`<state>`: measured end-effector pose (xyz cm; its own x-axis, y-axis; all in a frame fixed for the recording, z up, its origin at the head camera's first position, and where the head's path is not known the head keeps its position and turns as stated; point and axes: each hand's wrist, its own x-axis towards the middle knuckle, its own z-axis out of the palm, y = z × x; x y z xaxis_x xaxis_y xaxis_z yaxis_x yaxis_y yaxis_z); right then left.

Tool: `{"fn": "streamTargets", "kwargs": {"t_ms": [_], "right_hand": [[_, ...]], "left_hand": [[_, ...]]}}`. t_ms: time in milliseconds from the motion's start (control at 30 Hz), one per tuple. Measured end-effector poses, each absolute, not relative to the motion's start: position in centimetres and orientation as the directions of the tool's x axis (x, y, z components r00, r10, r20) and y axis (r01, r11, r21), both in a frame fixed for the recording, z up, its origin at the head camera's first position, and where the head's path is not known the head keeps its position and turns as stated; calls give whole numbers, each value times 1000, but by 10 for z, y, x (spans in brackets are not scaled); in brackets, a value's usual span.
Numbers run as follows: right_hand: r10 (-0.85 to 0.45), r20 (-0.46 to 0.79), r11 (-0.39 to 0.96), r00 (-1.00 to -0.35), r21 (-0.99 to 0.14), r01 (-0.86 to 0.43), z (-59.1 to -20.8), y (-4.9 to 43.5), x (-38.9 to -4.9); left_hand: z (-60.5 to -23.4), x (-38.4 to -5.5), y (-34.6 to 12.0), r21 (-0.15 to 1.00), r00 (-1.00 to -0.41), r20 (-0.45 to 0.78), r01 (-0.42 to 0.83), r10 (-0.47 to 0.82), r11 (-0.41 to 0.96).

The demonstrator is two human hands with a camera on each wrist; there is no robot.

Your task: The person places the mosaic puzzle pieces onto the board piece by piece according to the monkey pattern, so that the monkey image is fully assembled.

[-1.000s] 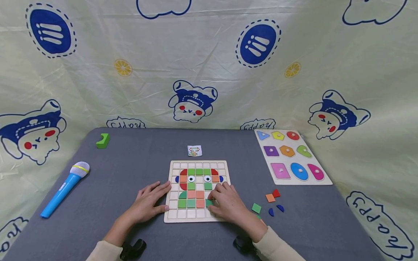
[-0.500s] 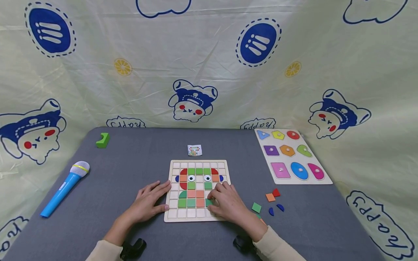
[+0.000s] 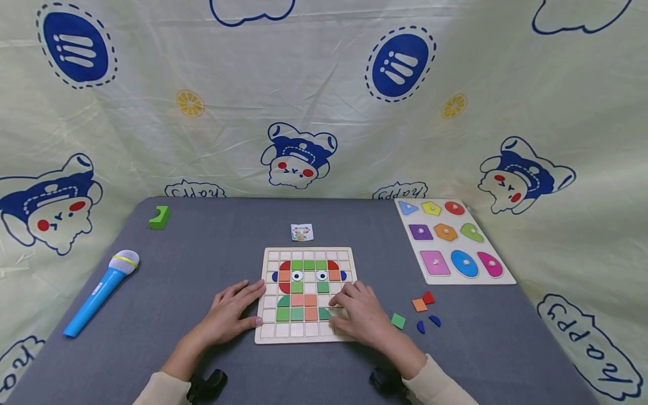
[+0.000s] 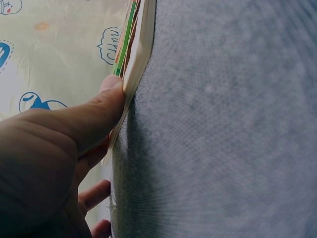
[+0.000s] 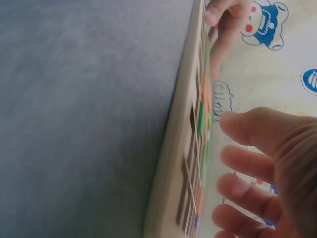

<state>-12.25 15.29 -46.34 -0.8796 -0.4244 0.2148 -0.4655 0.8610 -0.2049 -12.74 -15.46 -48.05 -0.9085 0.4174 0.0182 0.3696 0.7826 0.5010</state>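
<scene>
A wooden grid board [image 3: 304,334] lies flat on the table with coloured tiles forming a frog-like picture. My left hand [image 3: 230,312] rests at its left edge, fingers extended; in the left wrist view the thumb [image 4: 111,89] touches the board's rim. Over the board's lower right cells is my right hand [image 3: 361,315]. Its thumb and fingers are apart with nothing between them, as the right wrist view also shows. Just left of its fingertips sits a rounded green tile [image 3: 324,314] in the grid. The right hand covers some cells.
Loose pieces lie right of the board: a green square [image 3: 398,321], an orange square [image 3: 419,305], a red piece [image 3: 428,297] and two blue half-circles [image 3: 435,320]. Farther out are a picture card [image 3: 302,232], a knobbed shape puzzle [image 3: 437,246], a toy microphone [image 3: 103,292] and a green block [image 3: 159,218].
My right hand has let go of the rounded green tile and shifted slightly right, so more of that tile shows. The left hand stays where it was.
</scene>
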Motion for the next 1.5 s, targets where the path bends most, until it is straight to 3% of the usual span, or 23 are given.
{"fn": "streamTargets", "kwargs": {"t_ms": [433, 833, 1500], "right_hand": [[-300, 226, 907, -927, -235, -350, -457, 227, -111], [-296, 209, 918, -932, -207, -338, -466, 306, -117], [-312, 98, 933, -945, -159, -324, -467, 335, -132]], "left_hand": [[-480, -127, -155, 504, -910, 16, 364, 414, 783], [-479, -127, -155, 505, -909, 20, 368, 415, 781], [-479, -127, -155, 513, -909, 18, 366, 417, 776]]}}
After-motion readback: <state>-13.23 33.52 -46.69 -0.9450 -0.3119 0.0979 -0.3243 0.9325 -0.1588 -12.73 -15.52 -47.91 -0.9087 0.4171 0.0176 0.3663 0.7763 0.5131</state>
